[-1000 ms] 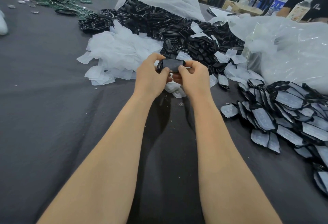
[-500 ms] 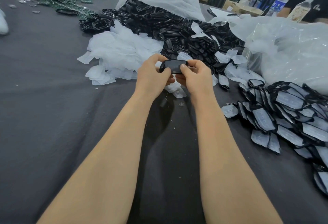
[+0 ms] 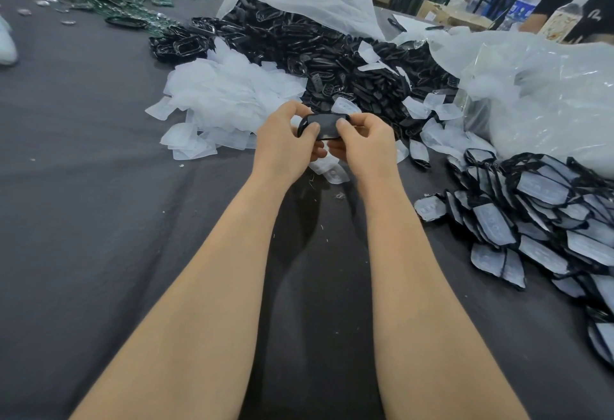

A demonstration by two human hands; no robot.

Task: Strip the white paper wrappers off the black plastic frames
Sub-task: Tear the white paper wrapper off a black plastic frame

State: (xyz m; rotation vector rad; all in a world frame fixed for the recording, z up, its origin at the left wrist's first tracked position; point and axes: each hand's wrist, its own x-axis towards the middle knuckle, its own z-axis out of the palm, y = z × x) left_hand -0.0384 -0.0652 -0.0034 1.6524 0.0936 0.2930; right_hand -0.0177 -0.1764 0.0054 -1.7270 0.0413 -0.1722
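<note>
Pinching one small black oval plastic frame (image 3: 327,128) between left hand (image 3: 282,150) and right hand (image 3: 363,150), we risk snapping it if we press unevenly.

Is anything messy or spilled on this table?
A little. Some white wrappers lie among the black frames instead of on the white pile, and tiny scraps dot the grey cloth. Nothing looks broken.

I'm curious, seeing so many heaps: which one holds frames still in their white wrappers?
The pile at the right: its black frames show white paper faces. The far heap is bare black; the left heap, loose wrappers.
</note>
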